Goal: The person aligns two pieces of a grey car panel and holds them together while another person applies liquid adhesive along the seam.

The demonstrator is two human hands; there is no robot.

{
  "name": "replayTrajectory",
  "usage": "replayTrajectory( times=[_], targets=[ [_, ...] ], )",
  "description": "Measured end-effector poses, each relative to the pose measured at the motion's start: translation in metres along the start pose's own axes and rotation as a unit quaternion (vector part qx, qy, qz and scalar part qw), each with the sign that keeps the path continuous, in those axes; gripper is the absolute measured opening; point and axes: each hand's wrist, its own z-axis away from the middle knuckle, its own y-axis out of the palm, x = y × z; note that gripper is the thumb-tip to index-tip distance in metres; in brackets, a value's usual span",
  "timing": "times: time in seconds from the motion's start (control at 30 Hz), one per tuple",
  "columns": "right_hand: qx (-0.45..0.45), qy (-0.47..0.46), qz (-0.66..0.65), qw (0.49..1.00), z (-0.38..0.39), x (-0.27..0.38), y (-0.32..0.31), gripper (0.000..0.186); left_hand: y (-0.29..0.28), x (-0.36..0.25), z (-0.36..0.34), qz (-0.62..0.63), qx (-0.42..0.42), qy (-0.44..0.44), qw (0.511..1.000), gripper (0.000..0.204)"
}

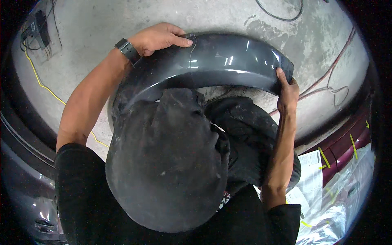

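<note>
Curved panel (228,55) is being held over the concrete floor (122,18), its far edge being pinched by the left hand (160,38), its right end by the right hand (288,93); steady, even support is probably being needed.

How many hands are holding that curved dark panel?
2: left hand on the top edge of the curved dark panel, left of its middle; right hand gripping its right end.
</note>
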Motion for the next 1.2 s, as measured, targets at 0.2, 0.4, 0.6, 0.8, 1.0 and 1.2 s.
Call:
replayTrajectory(
  times=[0.2,0.4,0.6,0.8,1.0,1.2],
  targets=[
    [0.009,0.005,0.007,1.000,-0.008,0.000,0.003,0.069,-0.012,-0.005,-0.006,-0.012,0.069,0.029,0.997,0.035],
    [0.023,-0.015,-0.009,1.000,-0.027,0.001,-0.005,0.068,0.001,-0.021,0.000,-0.067,0.037,0.090,0.993,0.033],
    [0.054,-0.043,-0.033,0.997,-0.043,0.014,-0.007,0.075,0.021,-0.048,0.018,-0.066,-0.012,0.116,0.991,0.031],
    [0.055,-0.077,-0.049,0.994,-0.060,0.010,-0.022,0.076,0.037,-0.075,0.037,-0.158,-0.043,0.106,0.981,0.035],
    [0.088,-0.112,-0.113,0.983,-0.056,0.029,0.000,0.075,0.042,-0.095,0.072,-0.176,-0.104,0.085,0.975,0.036],
    [0.157,-0.167,-0.124,0.966,-0.061,0.069,0.028,0.074,0.032,-0.107,0.125,-0.117,-0.166,0.064,0.977,0.034]
  ],
)
